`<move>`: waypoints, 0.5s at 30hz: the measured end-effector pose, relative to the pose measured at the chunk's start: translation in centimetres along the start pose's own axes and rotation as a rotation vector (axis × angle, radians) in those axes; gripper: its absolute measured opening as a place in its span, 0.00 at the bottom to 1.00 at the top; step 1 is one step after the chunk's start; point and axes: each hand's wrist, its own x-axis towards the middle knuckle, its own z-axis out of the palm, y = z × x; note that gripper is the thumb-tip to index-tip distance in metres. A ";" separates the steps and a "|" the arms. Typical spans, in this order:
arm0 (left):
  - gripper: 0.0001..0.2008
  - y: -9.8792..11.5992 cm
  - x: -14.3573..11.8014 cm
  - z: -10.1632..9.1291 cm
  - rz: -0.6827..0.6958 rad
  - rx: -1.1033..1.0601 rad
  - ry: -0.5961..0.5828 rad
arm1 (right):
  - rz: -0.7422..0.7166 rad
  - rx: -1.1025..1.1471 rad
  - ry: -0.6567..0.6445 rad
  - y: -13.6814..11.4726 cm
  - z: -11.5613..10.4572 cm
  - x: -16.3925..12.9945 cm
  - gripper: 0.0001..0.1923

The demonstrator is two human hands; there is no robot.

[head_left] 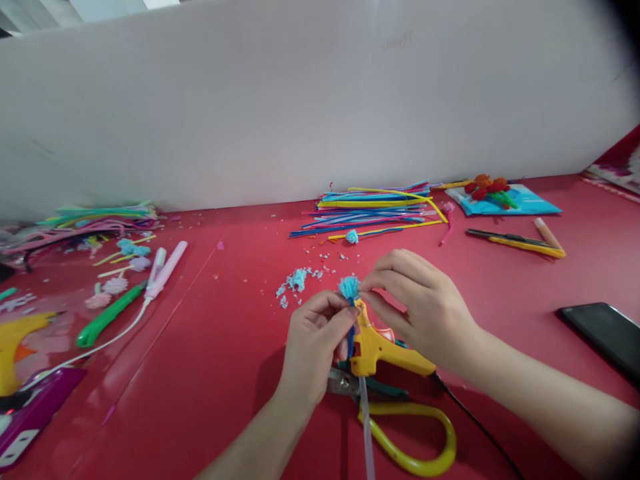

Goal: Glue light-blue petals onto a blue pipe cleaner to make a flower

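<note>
A pipe-cleaner flower with a light blue fringed head [349,288] and a dark blue stem stands upright at the middle of the table. My left hand [317,340] pinches it just below the head, between thumb and forefinger. From the right, my right hand [425,307] has its thumb and forefinger closed at the edge of the fringe; the other fingers are curved above. Just under the hands lies a yellow hot glue gun [380,352] with a clear glue stick [367,427] in its back. Scissors with yellow handles [445,453] and teal-handled pliers [383,388] lie beneath it, partly hidden.
Light blue fluff clippings [296,280] lie ahead of my left hand. Pipe cleaners [375,210] are piled by the white partition [320,100]. At left are a pink curling iron [170,267] and a purple power strip [37,420]; at right, tweezers [520,241] and a phone [603,337].
</note>
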 end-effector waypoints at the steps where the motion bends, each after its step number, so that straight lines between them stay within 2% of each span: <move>1: 0.08 0.0 0.0 0.0 0.000 0.002 0.005 | 0.009 0.017 0.012 0.0 -0.2 0.1 0.05; 3: 0.08 0.1 0.1 0.0 0.003 0.000 0.031 | 0.067 0.037 0.036 0.2 -0.7 0.3 0.05; 5: 0.08 0.1 0.3 -0.1 0.019 -0.004 0.063 | 0.192 -0.007 -0.048 0.5 -1.3 0.2 0.04; 6: 0.07 0.1 0.5 -0.3 0.029 0.002 0.075 | 0.269 -0.048 -0.148 0.8 -1.5 0.0 0.04; 8: 0.06 0.1 0.7 -0.6 0.051 0.035 0.085 | 0.390 -0.121 -0.436 1.1 -1.9 -0.9 0.06; 10: 0.06 0.1 1.0 -0.9 0.069 0.072 0.087 | 0.424 -0.138 -0.685 1.3 -1.8 -2.1 0.13; 11: 0.06 0.1 1.1 -1.0 0.074 0.083 0.087 | 0.415 -0.137 -0.754 1.2 -1.5 -2.8 0.14; 13: 0.07 0.1 1.1 -1.1 0.069 0.074 0.079 | 0.412 -0.129 -0.805 0.8 -0.8 -4.0 0.13; 15: 0.08 0.2 1.1 -1.0 0.053 0.038 0.058 | 0.441 -0.112 -0.787 0.3 -0.1 -4.8 0.11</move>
